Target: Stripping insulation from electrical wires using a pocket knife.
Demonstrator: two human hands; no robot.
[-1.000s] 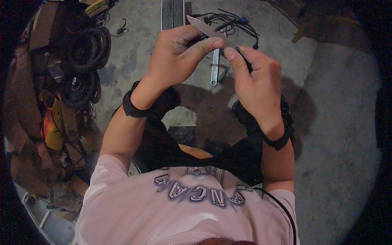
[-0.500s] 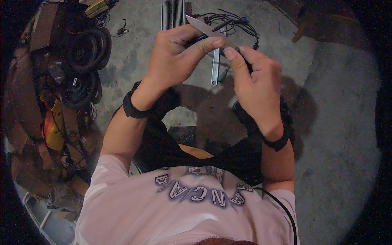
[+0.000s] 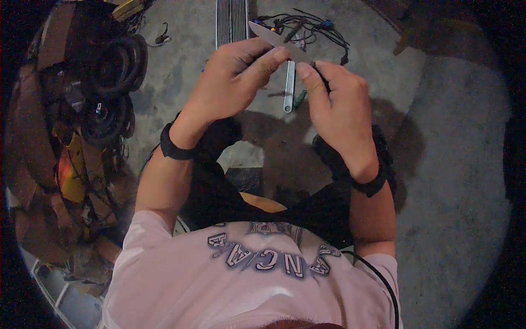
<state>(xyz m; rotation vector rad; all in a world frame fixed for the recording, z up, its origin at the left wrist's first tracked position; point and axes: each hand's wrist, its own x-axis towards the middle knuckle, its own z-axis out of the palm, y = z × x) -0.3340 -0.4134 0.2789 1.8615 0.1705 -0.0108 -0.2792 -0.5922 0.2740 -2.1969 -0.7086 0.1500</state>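
Out in front of me, my right hand is closed round the dark handle of a knife, thumb along its near side. The knife's blade points up and to the left, over my left fingers. My left hand is closed in a pinch on a thin black cable; its short end sticks out past the blade's far edge. The left thumb lies close to the blade, and the rest of the cable is hidden by the fingers. Below the hands, a silver wrench lies on the floor, its upper end covered.
A finned metal block and a tangle of black cables lie on the concrete floor beyond my hands. On the left are round black speaker-like parts, cardboard and a yellow-orange piece.
Both hands have shifted slightly left, the left one more. The cable end now points more steeply away from me, and the gap between my thumbs is a little wider.
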